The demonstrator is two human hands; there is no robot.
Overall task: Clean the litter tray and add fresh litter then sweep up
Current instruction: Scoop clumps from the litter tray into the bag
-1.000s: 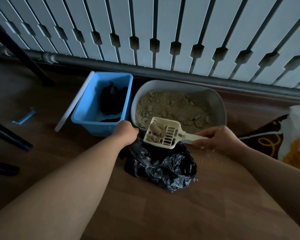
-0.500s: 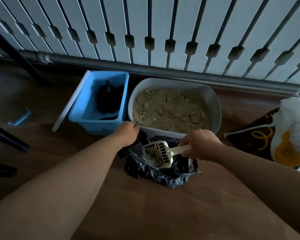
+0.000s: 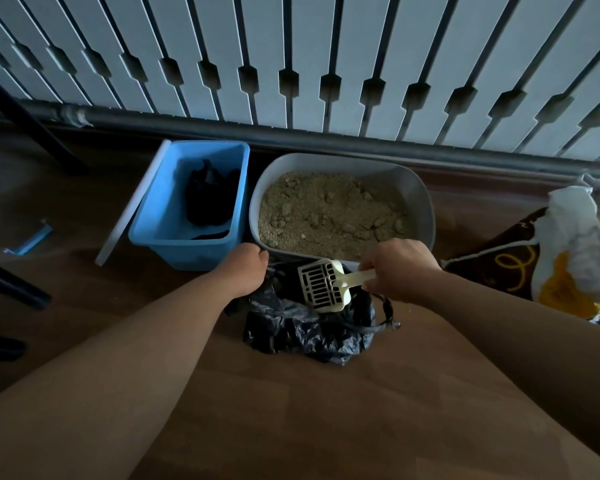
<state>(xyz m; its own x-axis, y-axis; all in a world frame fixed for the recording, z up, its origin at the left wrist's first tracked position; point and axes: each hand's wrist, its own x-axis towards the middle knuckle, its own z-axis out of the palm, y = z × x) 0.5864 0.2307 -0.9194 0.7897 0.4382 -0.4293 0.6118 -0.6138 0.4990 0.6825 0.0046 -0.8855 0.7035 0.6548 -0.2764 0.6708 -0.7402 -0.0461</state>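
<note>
The right hand (image 3: 400, 268) kept a closed grip around the handle of the cream slotted plastic scoop (image 3: 323, 287), with the fingers curled round it. The scoop hung over the open mouth of the crumpled black plastic rubbish bag (image 3: 309, 327), which lay on the brown wooden floor (image 3: 326, 410). Its long axis ran almost left to right. The handle end was in the right hand, and the slotted head pointed to the left and a little downward, with its face tipped up toward the camera. Dark showed through the slots, so the head looked empty.

The grey oval plastic litter tray (image 3: 426, 202), filled with lumpy sand-coloured litter (image 3: 329, 213), stood just behind the bag, directly beyond the scoop. The right hand was the nearer one to it. For another pass, I judge the head would have to turn away from the person, over the near rim.

The left hand (image 3: 245, 270) rested at the left edge of the bag, knuckles up. Its fingers were hidden, so I cannot tell whether its grip was closed on the plastic.
</note>
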